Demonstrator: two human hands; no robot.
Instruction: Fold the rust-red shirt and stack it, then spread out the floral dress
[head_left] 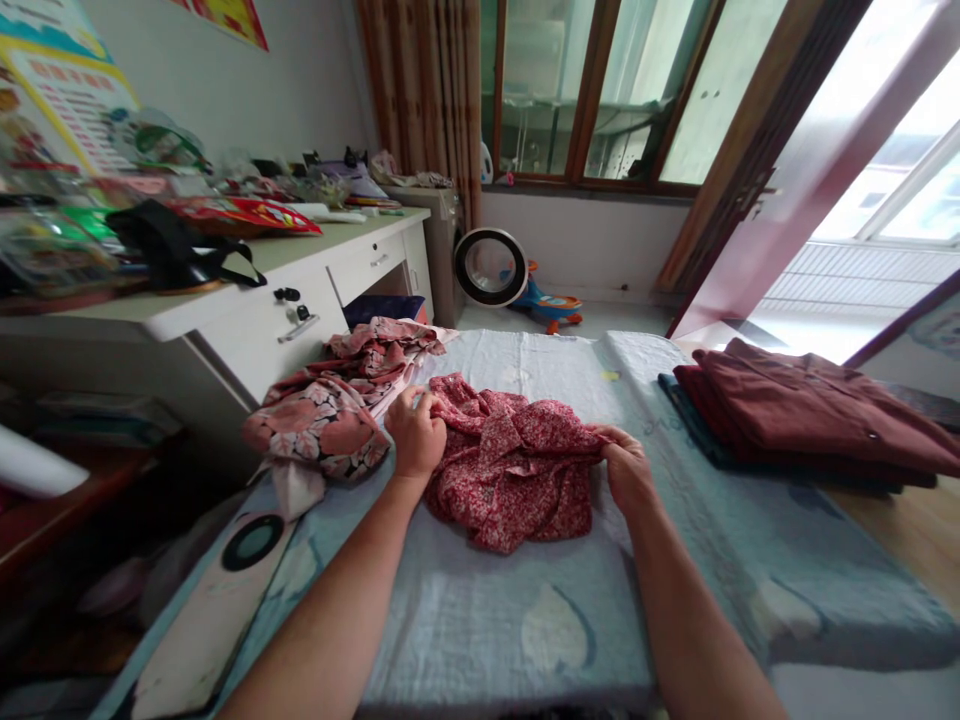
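A crumpled red garment with a small white floral print [514, 475] lies on the blue bedcover in front of me. My left hand [417, 432] pinches its left edge, fingers closed on the cloth. At the opposite edge, my right hand [628, 466] grips a bit of the same fabric between thumb and fingers. The garment's middle sags in loose folds between both hands, and its exact kind cannot be made out. Close by on the left sits a bunched pink cloth with dark floral patterns [330, 420].
Folded dark red clothes [802, 410] are stacked at the right. A white phone-like object [217, 610] lies along the bed's left edge. Beyond stands a cluttered white desk [300, 290]. A round black-and-white fan [491, 268] and a blue-orange ride-on toy [551, 302] are on the floor.
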